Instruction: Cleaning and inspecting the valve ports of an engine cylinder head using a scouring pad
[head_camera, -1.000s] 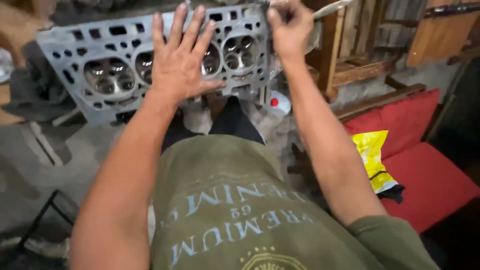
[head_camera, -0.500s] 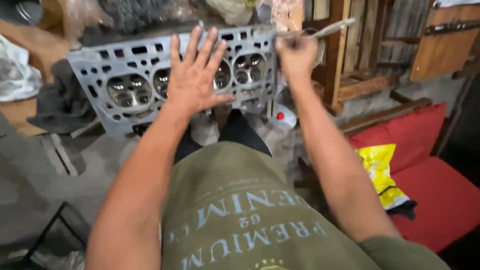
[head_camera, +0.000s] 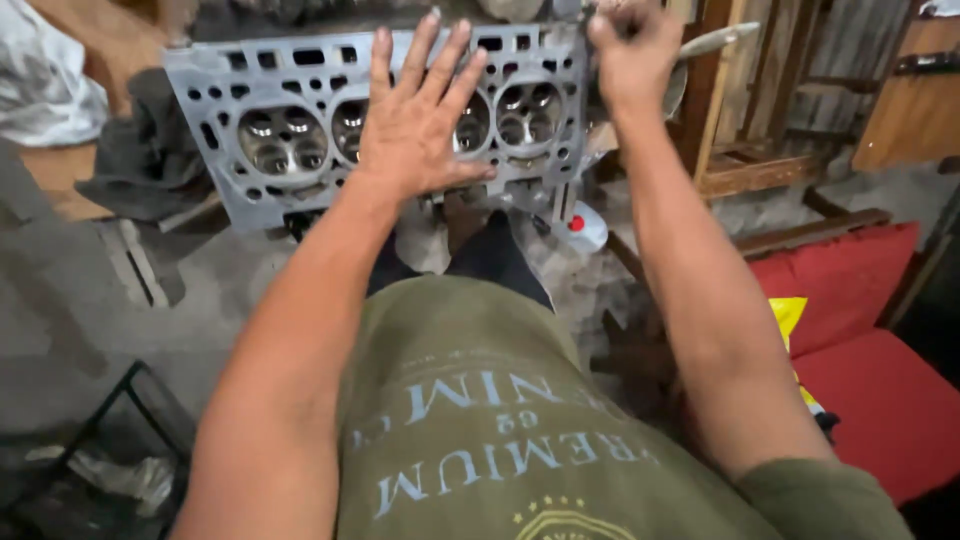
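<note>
1. Grey cast-metal cylinder head (head_camera: 290, 130), with round combustion chambers and small ports, stands on edge across the upper centre of the frame, its flat face turned toward the camera.
2. Left hand (head_camera: 420, 125) lies flat on that face, palm down, fingers spread and released, covering a middle chamber; it grips nothing.
3. Right hand (head_camera: 632, 45), at the upper right corner of the head, is clenched around a slim pale metal tool (head_camera: 715, 40) whose blade-like end juts toward the right; the part inside the fist is hidden.
4. Small white bottle with a red cap (head_camera: 580, 228) sits just below the head's lower right corner.
5. Brown wooden frame (head_camera: 745, 130) stands right of the fist; a red cushion (head_camera: 880, 400) with a yellow packet (head_camera: 788, 318) fills the lower right.
6. Dark grey cloth (head_camera: 145, 160) lies at the head's left end.
7. Compared with the earlier frame: the head sits slightly higher and more to the right in view; the left palm remains flat on it; the fist remains closed at the same corner.
</note>
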